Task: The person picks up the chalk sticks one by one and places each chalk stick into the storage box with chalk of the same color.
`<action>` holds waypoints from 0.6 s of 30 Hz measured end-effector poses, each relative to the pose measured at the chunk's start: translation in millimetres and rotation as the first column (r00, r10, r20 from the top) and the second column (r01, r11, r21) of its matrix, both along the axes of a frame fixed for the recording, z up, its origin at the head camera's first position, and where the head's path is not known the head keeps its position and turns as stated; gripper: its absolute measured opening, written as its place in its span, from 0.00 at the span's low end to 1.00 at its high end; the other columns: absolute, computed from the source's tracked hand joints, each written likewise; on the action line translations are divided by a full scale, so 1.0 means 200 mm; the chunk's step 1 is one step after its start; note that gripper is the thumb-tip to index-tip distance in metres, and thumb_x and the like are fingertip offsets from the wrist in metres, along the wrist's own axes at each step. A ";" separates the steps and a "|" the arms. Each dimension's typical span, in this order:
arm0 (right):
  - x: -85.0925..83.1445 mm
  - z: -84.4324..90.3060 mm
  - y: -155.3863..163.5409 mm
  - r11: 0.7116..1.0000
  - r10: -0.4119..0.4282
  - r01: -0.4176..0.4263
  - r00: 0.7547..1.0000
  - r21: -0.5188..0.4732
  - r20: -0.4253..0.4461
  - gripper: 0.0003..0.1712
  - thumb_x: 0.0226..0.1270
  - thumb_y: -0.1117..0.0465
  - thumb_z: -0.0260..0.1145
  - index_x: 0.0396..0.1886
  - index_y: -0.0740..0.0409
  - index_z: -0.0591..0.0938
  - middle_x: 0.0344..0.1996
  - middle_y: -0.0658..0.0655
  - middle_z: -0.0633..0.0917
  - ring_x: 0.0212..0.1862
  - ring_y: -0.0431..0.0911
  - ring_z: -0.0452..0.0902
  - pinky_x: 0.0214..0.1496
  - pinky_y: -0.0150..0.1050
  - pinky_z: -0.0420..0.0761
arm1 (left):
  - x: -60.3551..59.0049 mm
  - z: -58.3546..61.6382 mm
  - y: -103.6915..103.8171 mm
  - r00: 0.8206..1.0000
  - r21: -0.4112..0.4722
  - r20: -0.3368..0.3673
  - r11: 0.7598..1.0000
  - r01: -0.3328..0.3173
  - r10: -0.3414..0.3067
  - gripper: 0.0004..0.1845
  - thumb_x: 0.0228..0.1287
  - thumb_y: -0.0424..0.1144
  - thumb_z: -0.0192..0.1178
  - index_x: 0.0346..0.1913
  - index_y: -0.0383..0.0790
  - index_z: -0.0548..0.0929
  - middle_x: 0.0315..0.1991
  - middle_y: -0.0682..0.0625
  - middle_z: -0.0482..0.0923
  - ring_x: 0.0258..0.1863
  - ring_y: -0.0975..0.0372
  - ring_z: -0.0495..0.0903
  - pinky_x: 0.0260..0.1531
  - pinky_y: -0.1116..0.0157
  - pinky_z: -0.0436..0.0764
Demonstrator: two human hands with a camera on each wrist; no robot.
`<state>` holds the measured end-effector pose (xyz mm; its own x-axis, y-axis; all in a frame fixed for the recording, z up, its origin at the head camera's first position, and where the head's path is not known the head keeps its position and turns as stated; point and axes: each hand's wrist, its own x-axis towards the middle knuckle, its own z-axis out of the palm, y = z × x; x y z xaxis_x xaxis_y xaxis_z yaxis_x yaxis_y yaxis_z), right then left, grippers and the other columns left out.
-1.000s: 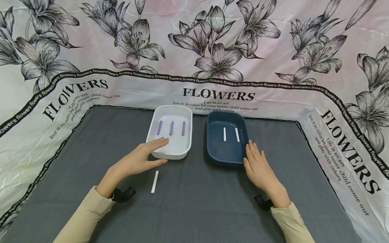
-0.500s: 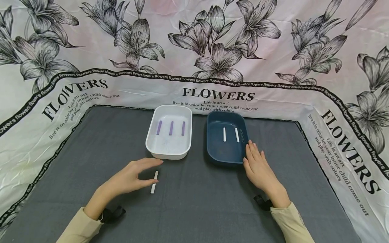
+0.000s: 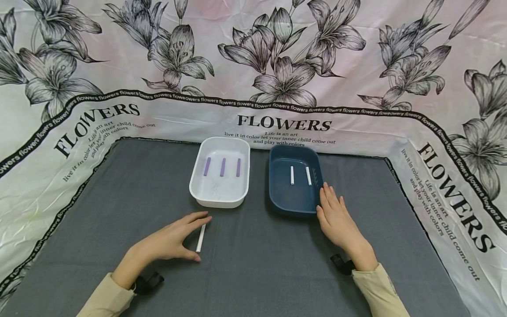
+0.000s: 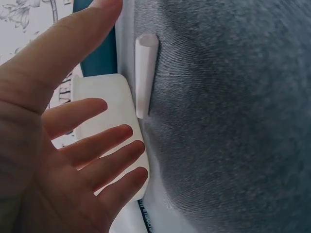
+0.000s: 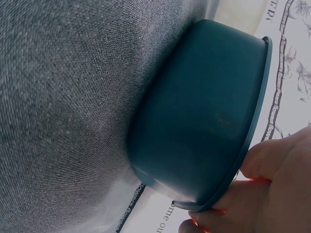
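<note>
A white chalk stick (image 3: pixel 201 239) lies on the grey cloth in front of the white tub (image 3: pixel 219 193). My left hand (image 3: pixel 171 242) hovers around it with thumb and fingers spread apart at its two ends. In the left wrist view the chalk (image 4: pixel 146 77) lies clear of the fingers. Purple chalk sticks (image 3: pixel 222 167) lie in a row in the white tub. Two white chalk sticks (image 3: pixel 292 175) are inside the dark blue tub (image 3: pixel 293 200). My right hand (image 3: pixel 341 220) rests against that tub's right side, fingers extended; the right wrist view shows them at its rim.
Both tubs stand side by side near the far edge of the grey cloth (image 3: pixel 253 277), with a gap between them. Behind and around it runs a pale flower-printed border (image 3: pixel 285 121) with lettering.
My left hand has drawn back from over the white tub toward me and come down around the loose chalk stick. The right hand has stayed against the blue tub.
</note>
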<state>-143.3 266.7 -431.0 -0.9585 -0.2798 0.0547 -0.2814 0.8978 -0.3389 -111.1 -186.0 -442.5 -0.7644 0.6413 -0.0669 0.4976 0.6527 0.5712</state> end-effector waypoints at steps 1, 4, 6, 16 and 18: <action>0.00 0.00 0.00 1.000 0.001 -0.001 1.000 -0.001 0.000 0.34 0.81 0.57 0.44 0.76 0.73 0.51 0.78 0.67 0.45 0.78 0.60 0.36 0.75 0.62 0.40 | 0.00 0.00 0.00 1.000 -0.006 -0.001 1.000 -0.002 0.002 0.52 0.50 0.53 0.77 0.75 0.39 0.63 0.75 0.40 0.57 0.70 0.43 0.63 0.61 0.42 0.69; 0.00 0.00 0.00 1.000 0.003 -0.003 1.000 -0.002 -0.001 0.34 0.82 0.57 0.44 0.77 0.73 0.51 0.78 0.67 0.45 0.79 0.59 0.36 0.75 0.62 0.40 | 0.00 -0.02 0.00 1.000 -0.022 -0.005 1.000 -0.011 0.011 0.52 0.50 0.53 0.77 0.75 0.40 0.63 0.75 0.39 0.58 0.70 0.43 0.62 0.61 0.41 0.69; 0.00 0.00 0.00 1.000 0.004 -0.004 1.000 0.000 -0.001 0.34 0.82 0.57 0.44 0.77 0.73 0.50 0.78 0.67 0.45 0.78 0.60 0.36 0.75 0.62 0.40 | 0.00 -0.03 0.00 1.000 -0.024 -0.001 1.000 -0.016 0.016 0.51 0.51 0.52 0.77 0.75 0.40 0.63 0.75 0.39 0.58 0.71 0.43 0.62 0.62 0.42 0.69; 0.00 -0.01 0.00 1.000 -0.002 0.002 1.000 0.008 -0.003 0.34 0.81 0.57 0.44 0.76 0.73 0.51 0.78 0.67 0.46 0.78 0.62 0.39 0.75 0.63 0.43 | 0.00 -0.06 0.00 0.999 -0.003 -0.035 1.000 -0.018 0.018 0.48 0.51 0.45 0.77 0.73 0.36 0.66 0.73 0.36 0.62 0.70 0.45 0.64 0.63 0.46 0.69; 0.00 -0.01 0.00 1.000 -0.004 0.004 1.000 0.011 -0.004 0.34 0.82 0.56 0.43 0.76 0.73 0.51 0.78 0.67 0.46 0.78 0.62 0.39 0.75 0.63 0.43 | -0.01 -0.06 0.00 0.999 0.014 -0.040 1.000 -0.012 0.013 0.47 0.51 0.44 0.77 0.72 0.34 0.67 0.72 0.35 0.63 0.70 0.46 0.65 0.63 0.47 0.70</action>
